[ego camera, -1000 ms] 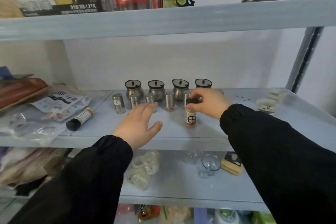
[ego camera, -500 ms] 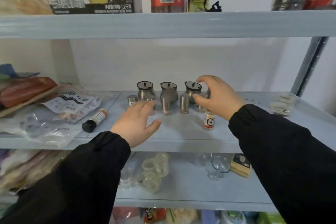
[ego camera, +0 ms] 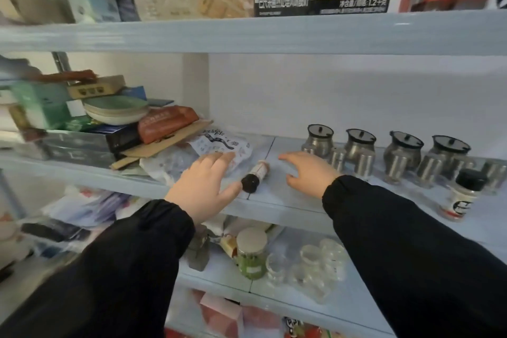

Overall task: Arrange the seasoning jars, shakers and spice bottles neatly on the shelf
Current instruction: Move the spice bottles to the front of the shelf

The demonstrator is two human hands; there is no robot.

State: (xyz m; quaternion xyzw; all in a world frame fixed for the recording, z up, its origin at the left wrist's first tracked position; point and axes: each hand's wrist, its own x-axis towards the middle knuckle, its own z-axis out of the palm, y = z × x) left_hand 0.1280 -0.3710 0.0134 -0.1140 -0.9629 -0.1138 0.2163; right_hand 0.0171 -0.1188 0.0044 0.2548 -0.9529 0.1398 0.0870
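A black-capped spice bottle (ego camera: 255,176) lies on its side on the pale blue shelf (ego camera: 277,206), between my two hands. My left hand (ego camera: 203,186) is open just left of it, the thumb close to its cap. My right hand (ego camera: 307,173) hovers open to its right, not touching it. Several steel seasoning jars with black lids (ego camera: 359,143) stand in a row at the back. Several small steel shakers (ego camera: 365,163) stand in front of them. A second spice bottle with a black cap (ego camera: 463,195) stands upright at the right.
Plastic food bags (ego camera: 197,153), boxes and stacked plates (ego camera: 115,110) crowd the shelf's left part. The upper shelf (ego camera: 247,33) carries boxes and packets. On the lower shelf stand a green-filled jar (ego camera: 251,252) and several clear glass cups (ego camera: 315,263).
The view swung left. My right hand let go of the upright spice bottle and moved left toward the lying bottle. My left hand also moved left, up to that bottle's cap.
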